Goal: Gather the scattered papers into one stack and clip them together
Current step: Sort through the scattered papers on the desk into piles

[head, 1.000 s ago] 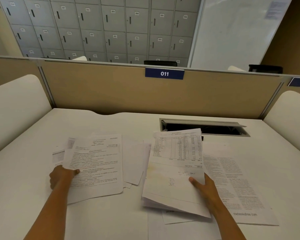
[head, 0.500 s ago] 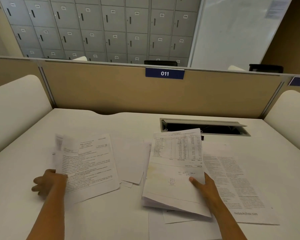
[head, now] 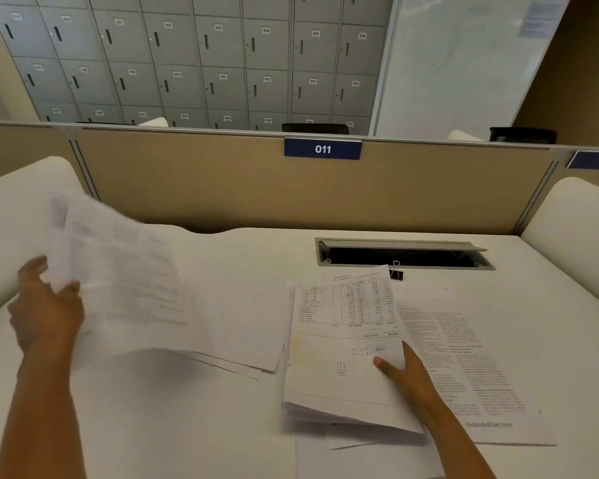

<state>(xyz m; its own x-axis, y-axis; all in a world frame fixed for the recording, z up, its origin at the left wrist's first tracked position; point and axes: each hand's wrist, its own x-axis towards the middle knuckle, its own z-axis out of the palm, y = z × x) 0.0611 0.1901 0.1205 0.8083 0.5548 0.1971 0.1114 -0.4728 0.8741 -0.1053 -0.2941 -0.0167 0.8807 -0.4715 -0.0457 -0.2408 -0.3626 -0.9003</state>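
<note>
Apparently the left grip [head: 45, 312] holds blurred, unreadable sheets [head: 125, 271].

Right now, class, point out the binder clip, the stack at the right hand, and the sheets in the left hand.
binder clip [head: 396, 274]: head view, black body.
stack [head: 325, 382]: head view, blank lower part of top sheet.
lifted sheets [head: 118, 271]: head view, blurred printed middle.

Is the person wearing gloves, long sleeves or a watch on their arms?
No. Both forearms are bare, with no sleeves in view. The left hand and right hand wear no gloves, and no watch or bracelet shows. The left hand is blurred, so a ring cannot be ruled out.
</note>
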